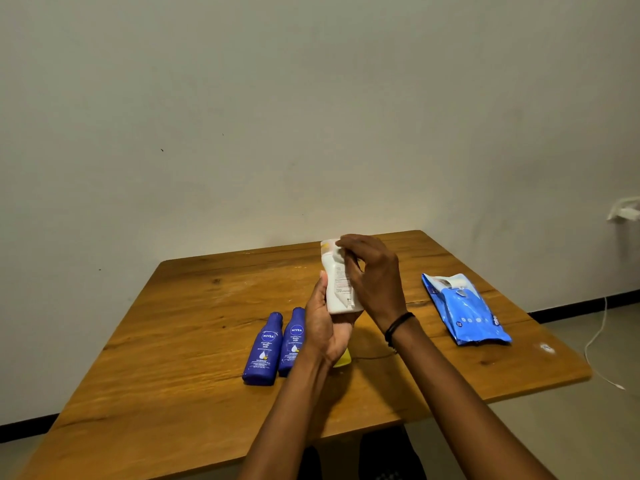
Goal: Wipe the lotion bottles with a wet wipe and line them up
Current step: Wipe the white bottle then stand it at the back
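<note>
One white bottle [337,282] up at mid-frame, left hand [325,327] wrapped round its base, right hand [375,275] curled over the cap end; looks light, stiff, probably slick when wet, so hold the waist firmly.

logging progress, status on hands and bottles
Left hand grips white bottle, raised. Right hand pinching its top. Two blue bottles lie on table. Nothing blocking.
</note>
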